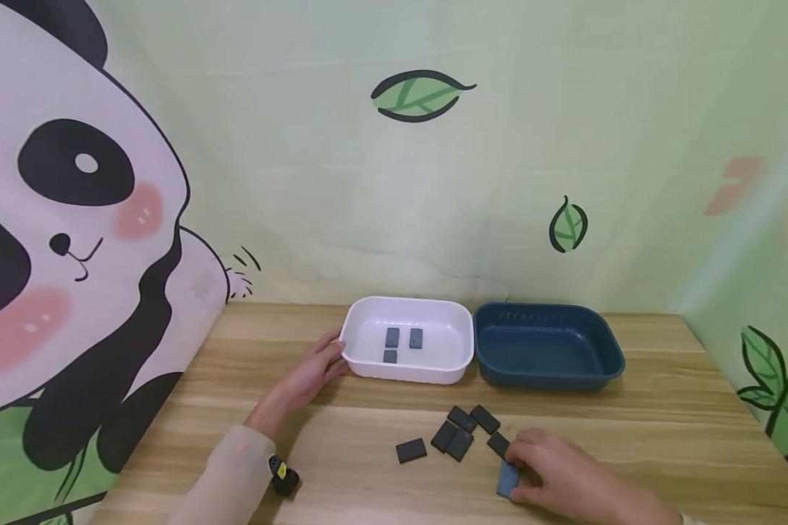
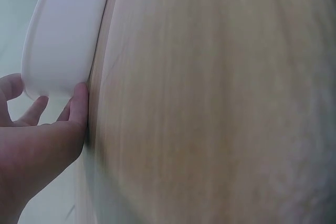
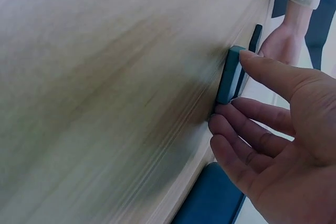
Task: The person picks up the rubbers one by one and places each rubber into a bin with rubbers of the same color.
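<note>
My left hand [image 1: 317, 366] touches the left end of a white plastic basin [image 1: 407, 373]. In the left wrist view its fingertips and thumb [image 2: 11, 86] meet the basin's end wall. Three small grey-blue tiles [image 1: 392, 337] lie inside that basin. At the front right, my right hand [image 1: 551, 470] pinches a small blue rectangular tile [image 1: 507, 480] between thumb and fingers, at the table. The right wrist view shows the tile [image 3: 229, 74] held by its ends. A black tile [image 1: 498, 445] lies just beyond the fingertips.
Several more black tiles [image 1: 461, 443] lie in a loose cluster mid-table, one [image 1: 411, 450] apart to the left. A dark blue basin [image 1: 550, 380] stands right of the white one. Behind the wooden table [image 1: 341, 467] hangs a printed panda cloth [image 1: 302, 182].
</note>
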`<state>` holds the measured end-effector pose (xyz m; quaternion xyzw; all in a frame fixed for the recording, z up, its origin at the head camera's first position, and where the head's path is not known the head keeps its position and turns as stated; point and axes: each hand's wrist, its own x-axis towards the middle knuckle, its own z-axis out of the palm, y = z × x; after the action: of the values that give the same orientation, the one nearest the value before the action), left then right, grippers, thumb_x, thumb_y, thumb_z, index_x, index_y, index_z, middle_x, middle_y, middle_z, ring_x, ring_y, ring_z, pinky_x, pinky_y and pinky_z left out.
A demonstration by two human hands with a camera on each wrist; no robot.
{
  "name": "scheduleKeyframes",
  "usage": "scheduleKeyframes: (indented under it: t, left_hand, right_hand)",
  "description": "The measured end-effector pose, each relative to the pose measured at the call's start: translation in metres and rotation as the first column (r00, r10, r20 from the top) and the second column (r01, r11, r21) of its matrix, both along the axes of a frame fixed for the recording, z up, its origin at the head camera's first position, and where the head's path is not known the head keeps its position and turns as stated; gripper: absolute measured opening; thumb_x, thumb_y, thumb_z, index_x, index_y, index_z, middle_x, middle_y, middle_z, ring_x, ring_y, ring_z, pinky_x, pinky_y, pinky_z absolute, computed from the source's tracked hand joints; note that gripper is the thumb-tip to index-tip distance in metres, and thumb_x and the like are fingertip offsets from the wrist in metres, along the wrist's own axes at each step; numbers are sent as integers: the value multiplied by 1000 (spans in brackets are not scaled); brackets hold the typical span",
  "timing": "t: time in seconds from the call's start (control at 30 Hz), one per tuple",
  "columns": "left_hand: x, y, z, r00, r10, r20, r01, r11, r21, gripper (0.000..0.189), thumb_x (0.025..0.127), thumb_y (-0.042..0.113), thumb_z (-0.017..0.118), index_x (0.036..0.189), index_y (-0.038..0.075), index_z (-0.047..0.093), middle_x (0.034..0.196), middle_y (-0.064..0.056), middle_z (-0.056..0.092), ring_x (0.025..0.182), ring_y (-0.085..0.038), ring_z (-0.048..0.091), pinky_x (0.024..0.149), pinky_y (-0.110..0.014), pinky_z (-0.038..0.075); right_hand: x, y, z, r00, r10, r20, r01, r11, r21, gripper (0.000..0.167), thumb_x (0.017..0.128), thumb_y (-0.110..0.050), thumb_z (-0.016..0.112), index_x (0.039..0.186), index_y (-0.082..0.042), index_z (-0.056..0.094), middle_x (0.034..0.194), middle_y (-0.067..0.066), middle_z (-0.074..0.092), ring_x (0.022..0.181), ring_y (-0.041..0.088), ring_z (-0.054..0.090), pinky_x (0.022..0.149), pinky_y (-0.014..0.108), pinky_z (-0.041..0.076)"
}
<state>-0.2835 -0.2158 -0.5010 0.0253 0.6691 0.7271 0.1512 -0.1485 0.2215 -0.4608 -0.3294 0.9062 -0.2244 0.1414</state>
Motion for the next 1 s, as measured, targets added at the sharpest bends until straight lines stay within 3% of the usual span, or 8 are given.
scheduleKeyframes:
  t: [0.57,0.7,0.87,1.0]
  left_hand:
    - [-2,-1,-2,1000,4,24,-4,1000,8,57,115,18,42,167,4,22,166,-25,33,151,-38,38,122,-45,38]
    - [-1,1,-2,1000,-4,18,4,1000,-7,56,115,17,43,166,4,25,165,-25,35,150,-37,40,120,-44,40]
    - [0,1,0,1000,3,23,-3,1000,-7,56,115,18,42,167,5,24,166,-25,33,150,-38,39,121,-44,40]
    - [1,0,0,1000,6,18,-6,1000,1,57,115,19,42,167,4,23,166,-26,32,151,-39,38,122,-46,38]
  right_hand:
    - [6,0,3,996,-25,87,20,999,48,30,93,-37,83,114,-17,75,98,-13,58,82,3,52,70,26,54]
    - [6,2,11,996,24,84,-25,1000,10,32,91,-35,86,114,-15,77,96,-15,59,81,3,52,70,25,53]
    - [1,0,22,991,114,-69,-116,993,-37,32,89,-29,87,115,-14,78,103,-13,59,87,2,53,77,27,56]
    - [-9,-5,34,983,84,-165,-94,994,-54,32,89,-25,87,118,-14,76,108,-11,58,94,8,56,83,32,57]
